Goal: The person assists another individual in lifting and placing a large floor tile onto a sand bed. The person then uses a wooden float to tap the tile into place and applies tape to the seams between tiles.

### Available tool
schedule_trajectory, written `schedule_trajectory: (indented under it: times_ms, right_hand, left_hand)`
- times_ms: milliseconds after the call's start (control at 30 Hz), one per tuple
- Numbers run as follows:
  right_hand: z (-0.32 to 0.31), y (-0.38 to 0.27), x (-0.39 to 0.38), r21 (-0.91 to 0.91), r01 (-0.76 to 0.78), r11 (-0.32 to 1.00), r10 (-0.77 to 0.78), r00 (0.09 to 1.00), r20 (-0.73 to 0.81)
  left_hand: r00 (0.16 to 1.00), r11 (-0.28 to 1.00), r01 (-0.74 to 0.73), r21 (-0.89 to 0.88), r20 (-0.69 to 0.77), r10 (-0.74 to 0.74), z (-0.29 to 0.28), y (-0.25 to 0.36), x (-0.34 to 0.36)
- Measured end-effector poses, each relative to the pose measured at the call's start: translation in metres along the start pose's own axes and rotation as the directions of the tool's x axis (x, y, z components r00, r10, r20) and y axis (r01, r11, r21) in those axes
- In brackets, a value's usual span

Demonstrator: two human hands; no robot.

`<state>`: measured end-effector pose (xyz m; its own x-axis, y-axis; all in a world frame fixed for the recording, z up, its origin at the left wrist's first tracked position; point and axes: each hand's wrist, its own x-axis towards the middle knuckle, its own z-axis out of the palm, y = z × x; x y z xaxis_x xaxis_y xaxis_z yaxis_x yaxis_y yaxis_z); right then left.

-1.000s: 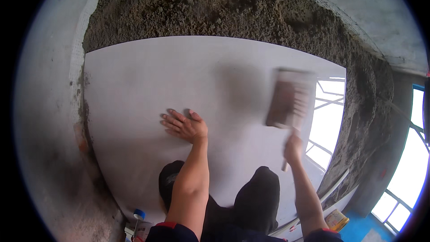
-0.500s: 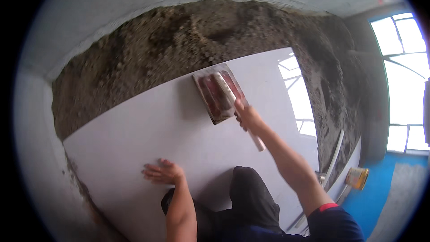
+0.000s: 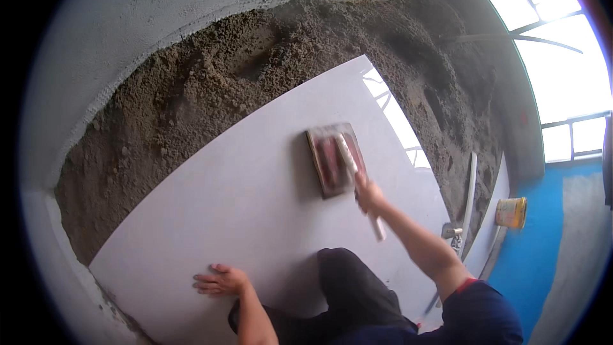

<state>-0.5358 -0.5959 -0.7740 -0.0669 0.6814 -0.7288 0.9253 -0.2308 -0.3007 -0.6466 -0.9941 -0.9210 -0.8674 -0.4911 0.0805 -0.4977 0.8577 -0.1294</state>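
My left hand (image 3: pixel 220 281) lies on a large glossy white tile (image 3: pixel 223 217) at the lower middle, fingers spread, holding nothing. My right hand (image 3: pixel 369 195) grips the pale bar handle of a flat rectangular tool (image 3: pixel 327 166) with a dirty red-brown face and greyish rim. The tool is over the tile's upper middle, casting a shadow to its left; whether it touches is unclear. My dark-trousered leg (image 3: pixel 345 287) is on the tile's lower part. A window's reflection shows along the tile's right side.
Rough grey mortar (image 3: pixel 191 96) surrounds the tile's far edges, meeting a plastered wall (image 3: pixel 108 38). At the right are a long pale bar (image 3: pixel 471 179), a small greyish tool (image 3: pixel 452 233), a yellow bucket (image 3: pixel 509 213), blue flooring (image 3: pixel 533 243) and a bright window (image 3: pixel 559 70).
My view has swung rightward, showing more window and floor. My right hand has swung the tool leftward from the tile's right side. My left hand now appears lower in view, still spread.
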Motion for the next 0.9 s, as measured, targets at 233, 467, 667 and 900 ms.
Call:
schedule_trajectory:
  times_ms: [233, 467, 667, 900]
  right_hand:
    - [-0.153, -0.083, -0.062, 0.325, 0.562, 0.76, -0.465, 0.821, -0.332]
    - [-0.037, -0.006, 0.088, 0.139, 0.087, 0.986, -0.042, 0.954, -0.298]
    - [-0.158, -0.166, 0.017, 0.128, 0.238, 0.963, -0.213, 0.96, -0.18]
    - [-0.113, -0.033, 0.07, 0.402, 0.484, 0.778, -0.283, 0.84, -0.463]
  left_hand:
    - [0.999, 0.999, 0.04, -0.003, 0.022, -0.04, -0.006, -0.004, 0.012]
    - [0.999, 0.999, -0.018, -0.029, 0.035, 0.019, 0.001, 0.009, -0.015]
    - [0.999, 1.0, 0.009, -0.005, -0.042, -0.009, 0.004, -0.015, 0.019]
    - [0.999, 0.998, -0.042, -0.041, 0.003, 0.043, 0.009, 0.002, -0.009]
